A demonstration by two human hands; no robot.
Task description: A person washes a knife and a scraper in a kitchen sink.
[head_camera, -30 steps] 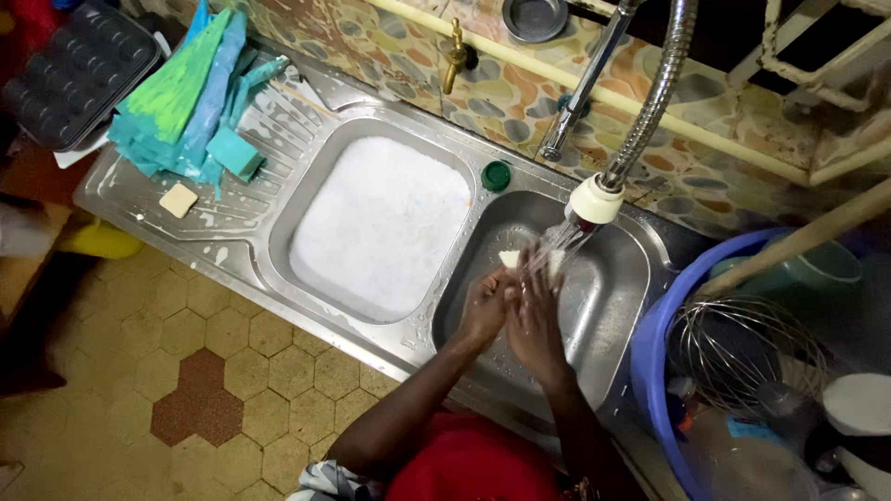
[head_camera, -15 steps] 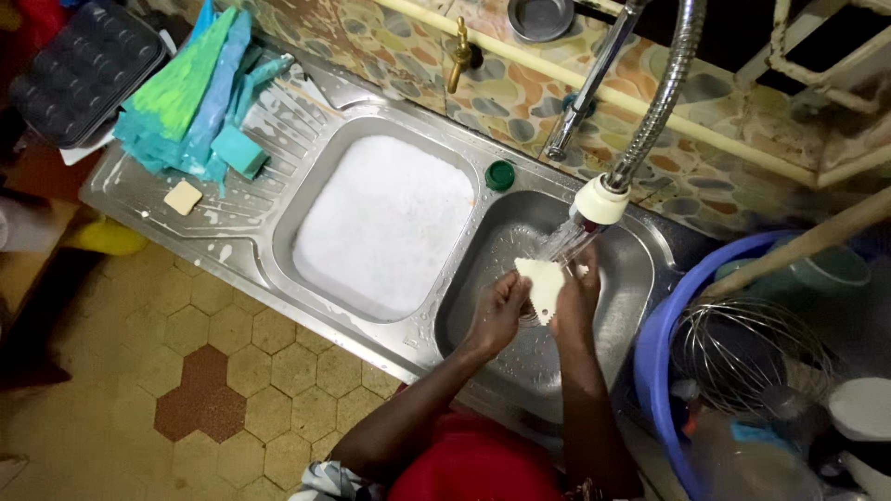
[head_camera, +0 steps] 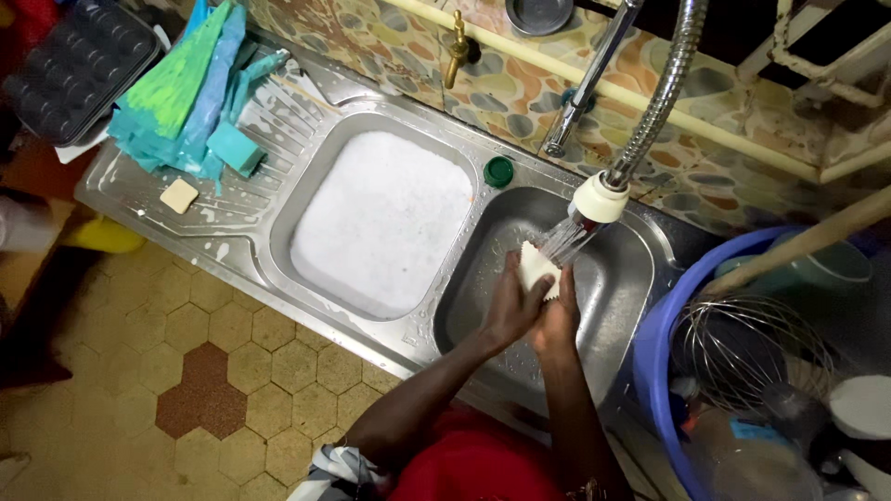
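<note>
Under the spray head [head_camera: 600, 199] of the bendy tap, in the right basin [head_camera: 622, 306] of the steel sink, both hands are pressed together around a small pale ridged mould [head_camera: 536, 269], so the water runs straight onto it. Left hand [head_camera: 510, 306] cups it from the left; right hand [head_camera: 559, 315] closes on it from the near side. Just left, the other basin [head_camera: 385, 218] is full of white suds. Farther left on the draining board lie a bar of soap [head_camera: 178, 196] and a teal sponge [head_camera: 236, 148]. At right, a blue tub [head_camera: 664, 371] holds a wire whisk [head_camera: 752, 348].
</note>
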